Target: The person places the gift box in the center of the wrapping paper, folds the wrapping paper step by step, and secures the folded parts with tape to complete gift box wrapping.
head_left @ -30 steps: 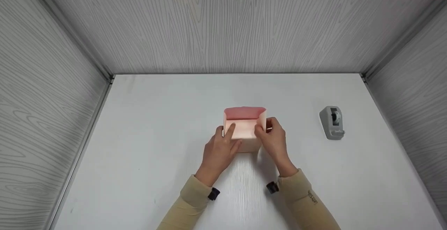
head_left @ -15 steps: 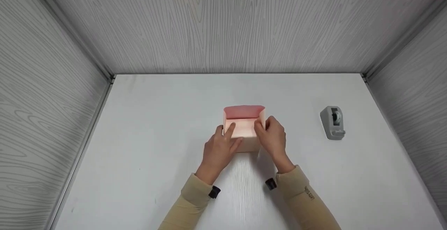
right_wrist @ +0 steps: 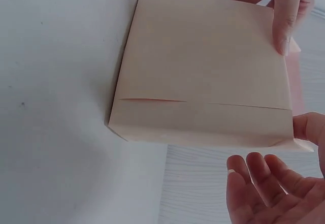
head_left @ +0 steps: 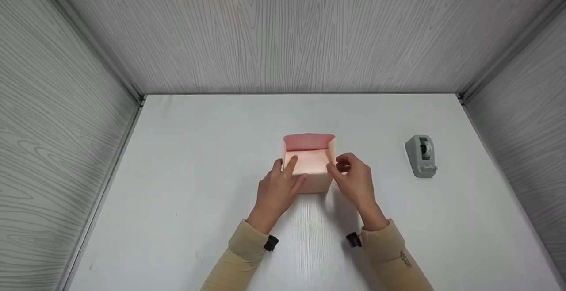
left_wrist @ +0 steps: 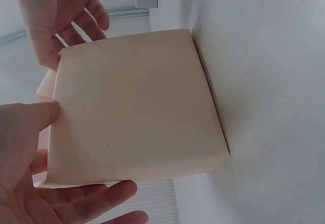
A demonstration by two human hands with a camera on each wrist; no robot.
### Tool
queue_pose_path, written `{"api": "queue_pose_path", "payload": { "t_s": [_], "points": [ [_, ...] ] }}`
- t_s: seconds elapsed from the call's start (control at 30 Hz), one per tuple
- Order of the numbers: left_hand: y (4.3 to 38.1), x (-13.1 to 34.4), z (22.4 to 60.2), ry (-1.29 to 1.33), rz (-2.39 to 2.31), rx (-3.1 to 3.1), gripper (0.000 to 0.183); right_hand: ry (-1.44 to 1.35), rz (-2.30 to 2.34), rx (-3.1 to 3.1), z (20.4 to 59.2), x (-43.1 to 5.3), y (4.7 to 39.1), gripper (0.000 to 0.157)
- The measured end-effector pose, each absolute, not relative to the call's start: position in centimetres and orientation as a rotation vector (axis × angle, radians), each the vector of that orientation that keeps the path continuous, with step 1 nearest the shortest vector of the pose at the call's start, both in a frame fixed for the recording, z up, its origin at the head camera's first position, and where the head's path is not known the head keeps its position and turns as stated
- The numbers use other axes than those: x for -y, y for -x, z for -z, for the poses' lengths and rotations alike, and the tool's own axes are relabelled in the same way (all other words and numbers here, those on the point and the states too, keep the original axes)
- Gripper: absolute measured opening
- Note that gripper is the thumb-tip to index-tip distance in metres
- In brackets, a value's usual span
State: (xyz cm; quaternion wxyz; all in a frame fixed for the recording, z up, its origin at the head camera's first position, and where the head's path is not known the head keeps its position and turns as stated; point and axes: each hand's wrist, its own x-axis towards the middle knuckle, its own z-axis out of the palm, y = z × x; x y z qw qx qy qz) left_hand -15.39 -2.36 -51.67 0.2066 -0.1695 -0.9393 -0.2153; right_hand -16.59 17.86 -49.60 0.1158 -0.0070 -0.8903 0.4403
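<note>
A pale pink paper box [head_left: 315,184] stands on the white table, its darker pink back flap [head_left: 309,141] raised. My left hand [head_left: 276,191] grips its left side, one finger reaching over the top and the thumb at the front edge. In the left wrist view, the other fingers of that hand run along the side wall. My right hand [head_left: 357,180] is at the right side, with its thumb [right_wrist: 307,126] at the upper front corner. Its loosely bent fingers [right_wrist: 259,170] stay apart from the wall. Thin slits line the front face [right_wrist: 203,56] near that side.
A grey tape dispenser [head_left: 421,156] with a roll in it stands to the right on the white table [head_left: 212,140]. Grey wood-grain panels [head_left: 283,34] enclose the table at the back and both sides.
My right hand has drawn back a little to the right and toward me, its thumb moving from inside the box to the front right corner. My left hand and the box stay nearly still.
</note>
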Motion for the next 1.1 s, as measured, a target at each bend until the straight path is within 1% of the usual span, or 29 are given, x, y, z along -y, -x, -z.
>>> {"api": "queue_pose_path", "payload": {
  "t_s": [0.17, 0.33, 0.6, 1.1],
  "points": [
    [15.4, 2.4, 51.5, 0.472, 0.604, 2.639, 0.053, -0.040, -1.248, 2.537, 49.5, -18.0, 15.8, 0.010],
    [15.3, 2.6, 51.3, 0.492, 0.635, 2.636, 0.052, -0.035, -1.242, 2.496, 49.7, -17.6, 15.8, 0.004],
    [15.5, 2.8, 51.3, 0.521, 0.644, 2.617, 0.051, 0.054, -1.202, 2.495, 49.6, -17.1, 16.3, 0.010],
    [15.7, 2.9, 51.6, 0.533, 0.649, 2.594, 0.050, -0.044, -1.152, 2.570, 48.9, -17.4, 17.3, 0.013]
  ]
}}
